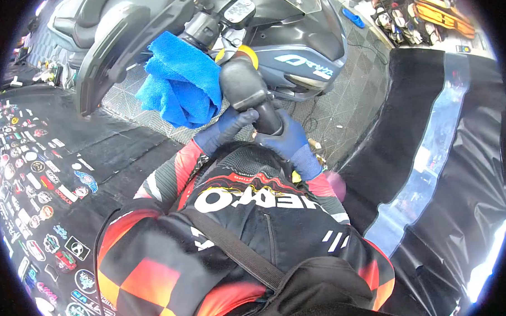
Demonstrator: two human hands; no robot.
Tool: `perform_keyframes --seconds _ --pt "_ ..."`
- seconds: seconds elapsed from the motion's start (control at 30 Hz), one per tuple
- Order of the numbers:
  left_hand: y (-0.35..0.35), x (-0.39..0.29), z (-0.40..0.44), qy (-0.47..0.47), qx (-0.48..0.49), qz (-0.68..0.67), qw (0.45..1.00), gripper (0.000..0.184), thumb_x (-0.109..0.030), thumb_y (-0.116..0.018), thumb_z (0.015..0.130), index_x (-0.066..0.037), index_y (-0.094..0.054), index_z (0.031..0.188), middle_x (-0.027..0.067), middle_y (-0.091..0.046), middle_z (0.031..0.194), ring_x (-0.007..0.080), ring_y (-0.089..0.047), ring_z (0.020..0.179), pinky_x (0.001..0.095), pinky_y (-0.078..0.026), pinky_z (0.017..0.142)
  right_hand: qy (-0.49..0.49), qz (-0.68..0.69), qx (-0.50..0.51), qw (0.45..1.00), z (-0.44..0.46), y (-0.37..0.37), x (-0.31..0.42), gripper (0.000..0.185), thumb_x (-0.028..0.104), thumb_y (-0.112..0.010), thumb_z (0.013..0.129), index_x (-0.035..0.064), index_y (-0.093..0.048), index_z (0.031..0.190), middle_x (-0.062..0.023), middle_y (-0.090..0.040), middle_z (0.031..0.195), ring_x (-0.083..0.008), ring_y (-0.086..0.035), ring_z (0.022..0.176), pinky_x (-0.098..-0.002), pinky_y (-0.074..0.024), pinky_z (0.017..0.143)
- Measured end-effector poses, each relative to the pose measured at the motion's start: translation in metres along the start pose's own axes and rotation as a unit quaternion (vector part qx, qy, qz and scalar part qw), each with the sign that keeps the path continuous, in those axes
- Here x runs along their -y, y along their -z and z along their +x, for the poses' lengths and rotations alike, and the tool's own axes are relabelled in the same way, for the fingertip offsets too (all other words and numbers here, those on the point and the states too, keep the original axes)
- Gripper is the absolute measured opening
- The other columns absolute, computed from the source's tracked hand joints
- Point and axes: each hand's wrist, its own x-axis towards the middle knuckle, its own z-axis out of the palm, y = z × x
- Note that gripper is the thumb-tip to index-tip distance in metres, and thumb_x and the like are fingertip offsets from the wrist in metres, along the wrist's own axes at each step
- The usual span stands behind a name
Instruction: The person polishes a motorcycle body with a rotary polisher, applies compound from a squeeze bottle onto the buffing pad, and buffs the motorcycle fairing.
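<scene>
A black power tool (245,83), which looks like a polisher, is held in front of my chest. Yellow edges of what may be its pad (249,55) show beyond its rounded head. My right hand (288,137), in a dark blue glove, wraps round the tool's handle. The other glove covers my left hand (225,132), closed at the near side of the same tool, with its thumb along it. A bright blue towel (180,80) hangs just left of the tool, partly above my left hand; what supports it is hidden. Beyond stands a grey and black motorbike (302,61).
A black sheet covered in stickers (47,182) lies along the left. On the right is a black covering with a clear strip (426,157). Grey patterned floor tiles (357,98) carry a thin cable. A blue slipper (353,18) and an orange item (443,16) lie farther back.
</scene>
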Motion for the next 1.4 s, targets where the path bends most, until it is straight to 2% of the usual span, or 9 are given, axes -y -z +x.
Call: perform_keyframes --seconds 0.5,0.7,0.77,0.87,0.93,1.0,1.1,1.17,1.4 --pt "-0.065 -0.002 0.055 0.05 -0.005 -0.064 0.997 0.075 -0.05 -0.07 0.084 -0.001 -0.047 0.136 0.0111 -0.057 0.128 0.0203 -0.055 0.118 0.0362 -0.044 0.102 0.046 0.352 0.086 0.931 -0.004 0.047 -0.038 0.064 0.035 -0.074 0.076 -0.0011 -0.053 0.124 -0.0074 -0.064 0.108 -0.019 -0.062 0.096 -0.033 -0.05 0.086" --pt "-0.069 -0.03 0.053 0.128 -0.015 0.142 0.981 0.07 -0.048 -0.067 0.088 -0.002 -0.046 0.136 0.0126 -0.061 0.123 0.0242 -0.06 0.111 0.0385 -0.05 0.091 0.028 0.422 0.251 0.871 0.036 0.075 -0.046 0.072 0.033 -0.076 0.07 -0.0016 -0.051 0.129 -0.0094 -0.061 0.118 -0.0187 -0.059 0.106 -0.0341 -0.0473 0.093" --pt "-0.085 -0.082 0.038 0.282 0.048 0.516 0.807 0.064 -0.041 -0.066 0.09 0.001 -0.047 0.134 0.0158 -0.064 0.118 0.0298 -0.063 0.107 0.0389 -0.049 0.089 0.054 0.381 0.226 0.895 0.039 0.077 -0.044 0.079 0.033 -0.078 0.067 -0.0021 -0.05 0.132 -0.0104 -0.059 0.124 -0.0199 -0.056 0.112 -0.0359 -0.0438 0.099" --pt "-0.08 -0.125 0.01 0.138 0.144 0.555 0.808 0.05 -0.035 -0.063 0.092 0.001 -0.054 0.126 0.0187 -0.066 0.109 0.0339 -0.065 0.101 0.0401 -0.05 0.087 0.051 0.338 0.244 0.907 0.037 0.088 -0.061 0.084 0.031 -0.08 0.066 -0.0024 -0.047 0.136 -0.0112 -0.057 0.127 -0.0213 -0.055 0.115 -0.037 -0.0396 0.104" --pt "-0.072 -0.145 -0.007 -0.053 -0.026 0.474 0.878 0.034 -0.026 -0.062 0.093 -0.001 -0.06 0.116 0.0181 -0.067 0.104 0.0321 -0.066 0.096 0.0407 -0.05 0.087 -0.013 0.308 0.26 0.915 0.026 0.097 -0.058 0.081 0.028 -0.079 0.067 -0.0022 -0.048 0.135 -0.0113 -0.058 0.125 -0.021 -0.056 0.112 -0.0359 -0.0419 0.101" --pt "-0.059 -0.153 -0.014 -0.256 -0.196 0.661 0.678 0.029 -0.014 -0.064 0.088 -0.004 -0.061 0.115 0.0131 -0.068 0.095 0.0284 -0.067 0.082 0.0372 -0.053 0.074 -0.038 0.297 0.256 0.919 0.02 0.102 -0.055 0.081 0.028 -0.079 0.067 -0.0022 -0.048 0.135 -0.0114 -0.059 0.123 -0.02 -0.057 0.109 -0.0348 -0.0444 0.098" --pt "-0.013 -0.145 -0.021 -0.306 -0.348 0.659 0.593 0.025 -0.018 -0.066 0.089 -0.004 -0.063 0.11 0.014 -0.068 0.098 0.0288 -0.066 0.087 0.0373 -0.052 0.08 -0.036 0.305 0.225 0.925 0.023 0.101 -0.047 0.075 0.027 -0.078 0.068 -0.003 -0.05 0.131 -0.0122 -0.064 0.111 -0.0178 -0.063 0.095 -0.0323 -0.0522 0.083" --pt "0.01 -0.152 -0.018 -0.274 -0.413 0.781 0.379 0.024 -0.02 -0.065 0.09 -0.004 -0.064 0.107 0.0132 -0.068 0.094 0.0303 -0.067 0.083 0.0367 -0.054 0.075 -0.042 0.355 0.253 0.899 0.029 0.1 -0.034 0.07 0.027 -0.075 0.07 -0.0037 -0.049 0.127 -0.0134 -0.065 0.1 -0.0187 -0.066 0.083 -0.0326 -0.0546 0.075" --pt "0.063 -0.135 -0.025 -0.215 -0.443 0.702 0.515 0.025 -0.026 -0.061 0.093 -0.004 -0.065 0.105 0.014 -0.069 0.094 0.0312 -0.069 0.083 0.036 -0.054 0.072 -0.066 0.327 0.257 0.907 0.03 0.077 0.036 0.066 0.029 -0.07 0.075 -0.0016 -0.046 0.128 -0.0127 -0.063 0.092 -0.02 -0.066 0.074 -0.0306 -0.0554 0.066"
